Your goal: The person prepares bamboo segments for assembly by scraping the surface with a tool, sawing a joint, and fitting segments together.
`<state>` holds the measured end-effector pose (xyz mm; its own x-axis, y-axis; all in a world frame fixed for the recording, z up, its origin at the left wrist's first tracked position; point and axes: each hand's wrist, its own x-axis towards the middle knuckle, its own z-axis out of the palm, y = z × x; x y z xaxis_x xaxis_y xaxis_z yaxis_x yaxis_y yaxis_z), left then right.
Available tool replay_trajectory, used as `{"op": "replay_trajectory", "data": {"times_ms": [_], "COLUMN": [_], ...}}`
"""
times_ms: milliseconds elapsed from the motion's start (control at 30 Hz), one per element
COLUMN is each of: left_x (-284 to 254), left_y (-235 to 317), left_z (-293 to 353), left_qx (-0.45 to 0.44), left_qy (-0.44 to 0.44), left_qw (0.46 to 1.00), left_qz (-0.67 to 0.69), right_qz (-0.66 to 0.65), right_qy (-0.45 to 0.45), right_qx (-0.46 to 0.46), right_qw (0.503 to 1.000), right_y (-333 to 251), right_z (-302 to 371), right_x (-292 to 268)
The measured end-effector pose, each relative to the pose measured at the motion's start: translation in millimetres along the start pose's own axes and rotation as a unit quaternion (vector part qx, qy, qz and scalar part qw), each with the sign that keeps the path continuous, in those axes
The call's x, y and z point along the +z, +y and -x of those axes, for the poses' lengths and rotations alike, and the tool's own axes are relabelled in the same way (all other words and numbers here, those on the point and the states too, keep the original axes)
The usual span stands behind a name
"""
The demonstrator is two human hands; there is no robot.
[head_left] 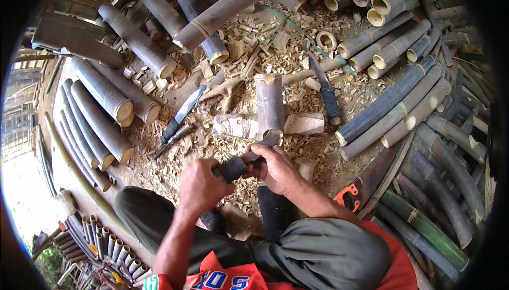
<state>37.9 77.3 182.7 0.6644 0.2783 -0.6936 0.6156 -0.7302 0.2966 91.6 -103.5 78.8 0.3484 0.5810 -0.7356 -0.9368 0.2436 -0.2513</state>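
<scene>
Landmark throughout: the short upright grey-brown bamboo section, stood on a pale wooden chopping block amid chips and shavings.

Far left of that section: a row of long grey bamboo tubes with pale cut ends, lying side by side. Nearer on the left: a spare steel-bladed knife with a dark handle, flat on the shavings, well apart from both hands.

Below the section: left hand closed around the dark wrapped handle of a heavy working knife. Right hand closed over the same tool nearer the blade, fingers curled just at the section's near rim, the blade tip touching that rim.

Judged good practice here: kept both grips firm, kept the edge square across the rim, kept fingertips behind the edge and off the bamboo wall, kept the section steady on the block.

Right of the section: another dark-handled blade on the chips; further right, stacked thick grey-green bamboo poles.
</scene>
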Motion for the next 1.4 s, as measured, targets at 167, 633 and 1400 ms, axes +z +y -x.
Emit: {"op": "replay_trajectory", "data": {"times_ms": [167,633,1400], "left_x": [-26.2,113.5,105.4], "left_y": [71.4,120.9,140.8], "left_z": [-13.8,-39.3,-92.9], "left_qx": [0.265,0.566,0.463], "left_qy": [0.095,0.002,-0.107], "left_qw": [0.911,0.811,0.879], "left_qz": [-0.303,-0.146,0.033], "right_qz": [-0.306,0.485,0.531], "right_qy": [-0.080,0.169,0.260], "right_qx": [-0.006,-0.078,-0.251], "right_qw": [0.949,0.855,0.766], "right_y": [9.3,-15.5,-79.1], "right_z": [-4.7,63.0,23.0], "right_x": [-19.9,-133.5,-101.9]}}
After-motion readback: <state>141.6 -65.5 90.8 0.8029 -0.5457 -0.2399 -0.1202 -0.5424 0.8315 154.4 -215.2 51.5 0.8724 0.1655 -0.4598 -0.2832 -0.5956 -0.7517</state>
